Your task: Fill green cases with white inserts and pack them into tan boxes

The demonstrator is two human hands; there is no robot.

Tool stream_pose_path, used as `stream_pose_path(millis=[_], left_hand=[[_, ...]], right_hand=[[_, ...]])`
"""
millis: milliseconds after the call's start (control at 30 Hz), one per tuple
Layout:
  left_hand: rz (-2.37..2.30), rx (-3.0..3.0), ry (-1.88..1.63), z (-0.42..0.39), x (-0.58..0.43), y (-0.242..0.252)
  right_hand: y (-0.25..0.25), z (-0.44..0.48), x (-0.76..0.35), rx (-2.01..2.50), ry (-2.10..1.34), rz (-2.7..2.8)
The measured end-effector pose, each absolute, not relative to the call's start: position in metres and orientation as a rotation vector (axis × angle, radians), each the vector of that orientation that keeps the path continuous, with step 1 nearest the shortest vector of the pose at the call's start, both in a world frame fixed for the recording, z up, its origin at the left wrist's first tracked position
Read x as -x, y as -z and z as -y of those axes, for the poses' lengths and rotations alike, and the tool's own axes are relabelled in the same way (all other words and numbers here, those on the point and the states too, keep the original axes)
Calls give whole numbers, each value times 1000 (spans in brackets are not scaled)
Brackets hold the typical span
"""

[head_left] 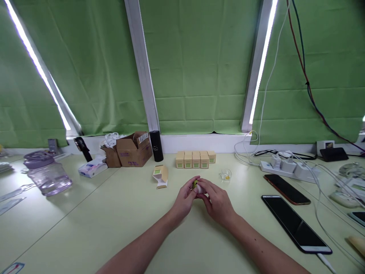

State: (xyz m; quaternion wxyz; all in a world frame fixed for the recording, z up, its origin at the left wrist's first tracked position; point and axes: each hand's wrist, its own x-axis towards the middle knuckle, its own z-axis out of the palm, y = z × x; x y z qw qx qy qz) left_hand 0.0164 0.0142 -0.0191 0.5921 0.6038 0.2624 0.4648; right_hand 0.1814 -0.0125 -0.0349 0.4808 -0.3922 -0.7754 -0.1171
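Both hands meet over the middle of the table, fingers wrapped round a small white and yellow-green object (200,188) whose kind I cannot make out. My left hand (185,196) grips its green side, and my right hand (216,199) closes over the white side. Much of the object is hidden by the fingers. To the left of the hands lies an opened small cardboard box (161,176) with its flap out. Beyond them stands a row of several small closed cardboard boxes (192,160) with green labels. A small clear container (226,175) with something yellow in it is to the right.
A purple-lidded jug (48,173), a tissue pack (93,167), an open carton (134,150) and a black cylinder (156,146) stand left. On the right are two phones (295,222) (286,189), a power strip (291,170) and loose cables. Green blinds hang behind.
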Motion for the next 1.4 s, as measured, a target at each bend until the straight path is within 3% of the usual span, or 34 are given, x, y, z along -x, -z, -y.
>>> stream_pose_path(millis=[1067, 1400], left_hand=[[-839, -1627, -1320, -7, -27, 22], [-643, -1562, -1171, -9, -20, 23]], right_hand=[[29, 10, -177, 823, 297, 1895], [35, 11, -178, 854, 247, 1874]])
